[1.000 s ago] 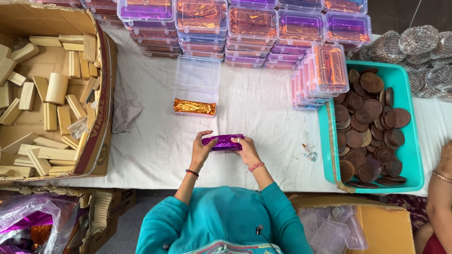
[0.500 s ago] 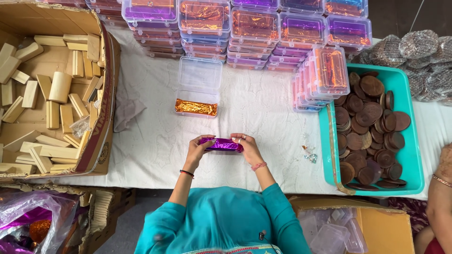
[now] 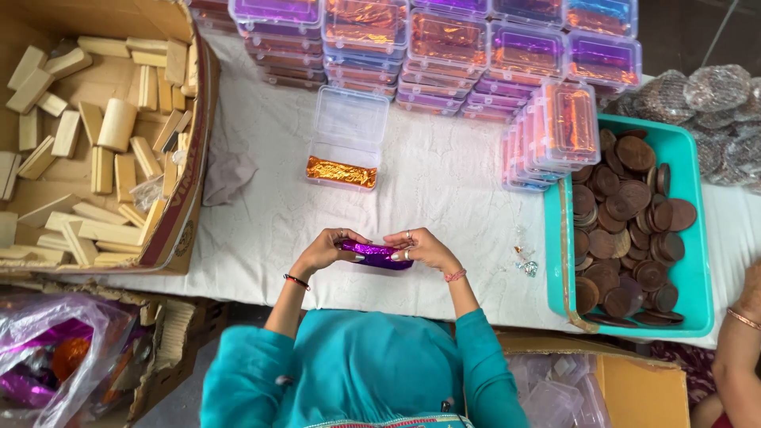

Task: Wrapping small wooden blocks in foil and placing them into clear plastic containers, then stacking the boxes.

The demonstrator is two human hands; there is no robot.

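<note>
Hands, left hand and right hand, both pinched tight on a purple foil-wrapped piece just over the white cloth, near the open plastic box.

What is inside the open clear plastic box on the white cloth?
The open clear plastic box holds one orange foil-wrapped bar along its near edge; the rest looks empty. What the foil covers cannot be seen.
</note>
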